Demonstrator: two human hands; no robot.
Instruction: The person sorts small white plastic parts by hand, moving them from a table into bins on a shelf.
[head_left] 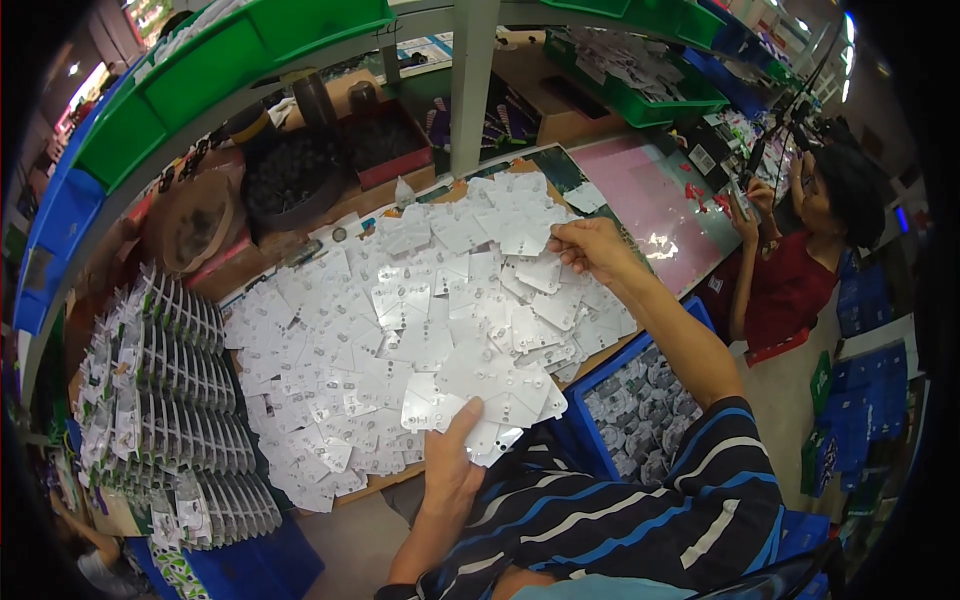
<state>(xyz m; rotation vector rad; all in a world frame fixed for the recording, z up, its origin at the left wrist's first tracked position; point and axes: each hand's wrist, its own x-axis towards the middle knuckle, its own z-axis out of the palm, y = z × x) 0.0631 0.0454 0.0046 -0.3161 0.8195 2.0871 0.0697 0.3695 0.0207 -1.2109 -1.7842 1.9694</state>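
Observation:
White cards with small clear fittings point(330, 370) are heaped over most of the worktable. Close to the table's front edge, my left hand point(455, 455) grips a fanned stack of such cards point(490, 390), its thumb pressed on top. Farther off, over the right side of the heap, my right hand point(592, 248) has thumb and fingertips pinched at the edge of a single white card point(526, 236). Below that card the heap spreads on, cards overlapping at all angles. What the fittings are is too small to make out.
Racks of packed pieces point(165, 400) stand at left. A blue crate of grey-white parts point(592, 405) sits below my right arm. Bowls of dark parts point(292, 180) and a red box point(405, 135) line the back by a metal post point(472, 90). A co-worker point(800, 240) sits at right.

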